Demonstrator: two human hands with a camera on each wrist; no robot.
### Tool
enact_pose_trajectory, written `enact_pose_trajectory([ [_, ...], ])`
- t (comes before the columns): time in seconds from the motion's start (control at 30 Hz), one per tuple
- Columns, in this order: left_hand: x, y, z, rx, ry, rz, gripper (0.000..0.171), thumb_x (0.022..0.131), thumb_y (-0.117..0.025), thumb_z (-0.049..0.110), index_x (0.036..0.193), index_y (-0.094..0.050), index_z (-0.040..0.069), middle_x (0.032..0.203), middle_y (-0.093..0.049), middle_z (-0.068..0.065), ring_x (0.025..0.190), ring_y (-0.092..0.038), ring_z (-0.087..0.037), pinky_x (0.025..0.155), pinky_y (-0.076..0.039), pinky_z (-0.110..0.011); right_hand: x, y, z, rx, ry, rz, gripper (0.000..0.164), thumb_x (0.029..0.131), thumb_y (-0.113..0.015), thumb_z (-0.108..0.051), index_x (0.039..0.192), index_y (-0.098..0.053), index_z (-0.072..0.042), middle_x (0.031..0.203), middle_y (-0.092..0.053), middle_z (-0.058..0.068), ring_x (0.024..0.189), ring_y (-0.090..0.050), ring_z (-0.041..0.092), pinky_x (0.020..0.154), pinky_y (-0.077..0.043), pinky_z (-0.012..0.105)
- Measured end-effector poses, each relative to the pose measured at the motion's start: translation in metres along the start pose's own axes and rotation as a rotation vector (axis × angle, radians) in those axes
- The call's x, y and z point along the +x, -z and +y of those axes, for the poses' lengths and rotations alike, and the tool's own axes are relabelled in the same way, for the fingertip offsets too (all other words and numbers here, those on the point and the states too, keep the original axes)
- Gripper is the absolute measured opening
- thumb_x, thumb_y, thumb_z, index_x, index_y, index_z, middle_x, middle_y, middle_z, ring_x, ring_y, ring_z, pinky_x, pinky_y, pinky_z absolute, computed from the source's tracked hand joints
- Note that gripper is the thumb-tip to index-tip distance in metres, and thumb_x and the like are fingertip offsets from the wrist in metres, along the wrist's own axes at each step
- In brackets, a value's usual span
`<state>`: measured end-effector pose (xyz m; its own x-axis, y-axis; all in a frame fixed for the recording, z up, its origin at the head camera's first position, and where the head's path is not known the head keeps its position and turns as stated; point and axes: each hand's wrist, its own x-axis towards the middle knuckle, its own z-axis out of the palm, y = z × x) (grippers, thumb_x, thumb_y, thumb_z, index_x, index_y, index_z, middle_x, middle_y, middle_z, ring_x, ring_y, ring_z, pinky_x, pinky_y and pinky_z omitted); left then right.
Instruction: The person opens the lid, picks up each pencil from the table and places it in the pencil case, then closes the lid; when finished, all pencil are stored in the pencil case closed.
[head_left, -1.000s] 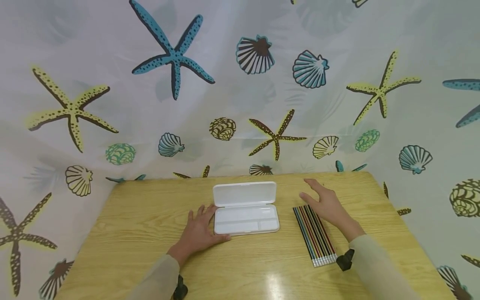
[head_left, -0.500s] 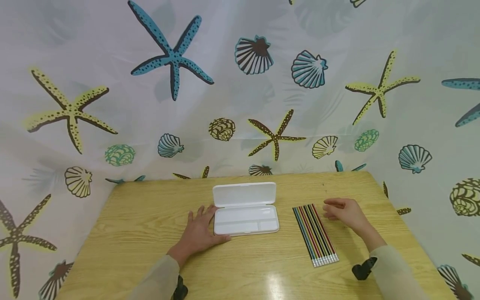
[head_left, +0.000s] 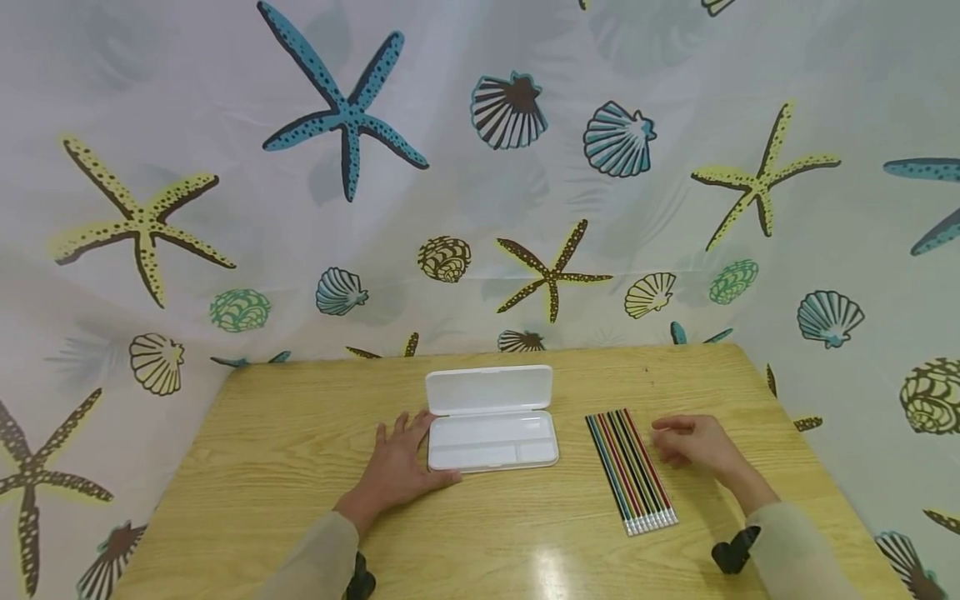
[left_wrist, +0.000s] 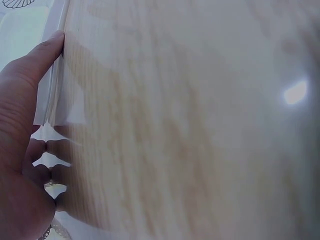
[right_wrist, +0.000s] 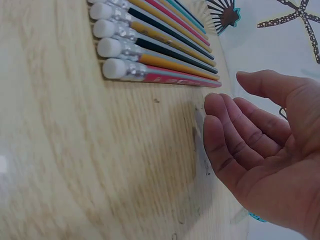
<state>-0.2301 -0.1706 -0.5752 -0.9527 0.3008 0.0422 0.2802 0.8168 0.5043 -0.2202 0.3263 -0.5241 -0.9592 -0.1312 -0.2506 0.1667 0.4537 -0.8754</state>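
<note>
A white pencil case (head_left: pixel 489 455) lies on the table with its lid (head_left: pixel 489 389) raised at the back. Its shallow tray has divided compartments. My left hand (head_left: pixel 397 460) rests at the case's left end, fingers spread. The left thumb (left_wrist: pixel 37 60) lies straight against the front side. To the right, several striped pencils (head_left: pixel 632 471) lie side by side in a slanted row, white erasers (right_wrist: pixel 116 68) toward me. My right hand (head_left: pixel 693 442) is just right of the row, apart from it. Its fingers (right_wrist: pixel 220 145) are loosely bent, with nothing between them and the thumb.
The wooden table (head_left: pixel 300 433) bears the case and the pencils. A pale cloth (head_left: pixel 480 192) printed with starfish and shells hangs behind the table and along both sides. A black wrist camera (head_left: pixel 735 550) is strapped below my right hand.
My right hand has moved from above the far ends of the pencils to their right side and slightly toward me. The left hand, case and pencils stay in place.
</note>
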Motion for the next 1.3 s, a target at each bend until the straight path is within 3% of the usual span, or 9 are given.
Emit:
enact_pose_trajectory([
  [0.2,0.000,0.001,0.000,-0.005,-0.003,0.000,0.105,0.080,-0.080,0.070,0.162,-0.042,0.016,0.166,-0.041,-0.023,0.157,-0.026,-0.054,0.120,-0.009,-0.083,0.003,-0.004,0.005,-0.029,-0.026,-0.030,0.051,0.103,-0.070,-0.022,0.141,-0.059,0.011,0.115,-0.077,0.020,0.088,-0.072,0.019,0.072,-0.061,0.032],
  [0.4,0.000,0.001,0.000,0.002,0.000,-0.003,0.105,0.080,-0.080,0.070,0.162,-0.042,0.016,0.166,-0.041,-0.023,0.157,-0.025,-0.054,0.120,-0.010,-0.082,0.004,-0.007,0.006,-0.029,-0.033,-0.029,0.050,0.102,-0.071,-0.021,0.139,-0.060,0.011,0.109,-0.078,0.017,0.086,-0.071,0.020,0.070,-0.059,0.031],
  [0.63,-0.001,0.002,0.000,-0.009,-0.002,0.001,0.106,0.080,-0.081,0.070,0.162,-0.042,0.015,0.166,-0.041,-0.023,0.156,-0.025,-0.055,0.120,-0.009,-0.083,0.006,-0.011,0.004,-0.031,-0.048,-0.008,0.048,0.101,-0.074,-0.020,0.135,-0.063,0.011,0.104,-0.079,0.012,0.078,-0.067,0.018,0.064,-0.055,0.031],
  [1.3,0.000,-0.002,-0.005,0.001,-0.005,0.003,0.107,0.080,-0.078,0.073,0.163,-0.039,0.019,0.167,-0.040,-0.022,0.157,-0.025,-0.054,0.120,-0.010,-0.082,0.009,-0.016,0.005,-0.129,-0.050,0.035,0.036,0.096,-0.077,-0.017,0.126,-0.071,0.004,0.098,-0.076,0.007,0.077,-0.068,0.016,0.063,-0.055,0.033],
])
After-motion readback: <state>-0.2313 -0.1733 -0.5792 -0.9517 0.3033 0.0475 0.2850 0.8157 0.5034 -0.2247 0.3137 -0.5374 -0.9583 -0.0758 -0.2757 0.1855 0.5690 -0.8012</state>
